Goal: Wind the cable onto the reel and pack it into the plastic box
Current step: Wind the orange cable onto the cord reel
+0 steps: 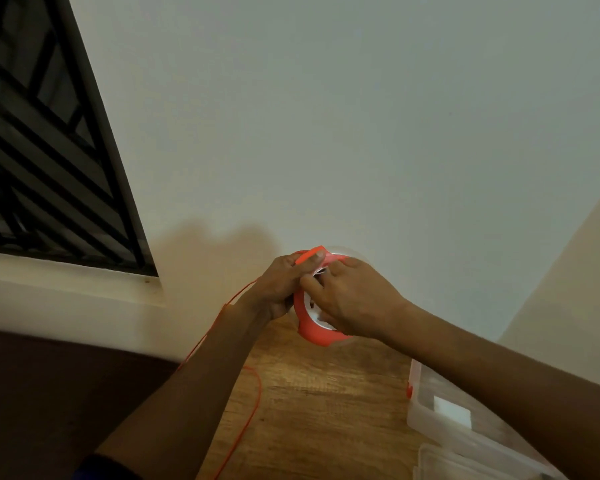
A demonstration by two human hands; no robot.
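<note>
Above the wooden counter (326, 393), both hands are gripping the reel (314, 332), left hand (281, 289) pinching cable (250, 410) trailing toward seven o'clock, right hand (354, 299) closed on its face.

Domestic room, likely a home. Plain painted wall (361, 133) meets a window (42, 150) with dark metal grille and a white sill (66, 292). Wood-grain table (309, 393) below. Clear plastic storage box (444, 420) at right edge.
</note>
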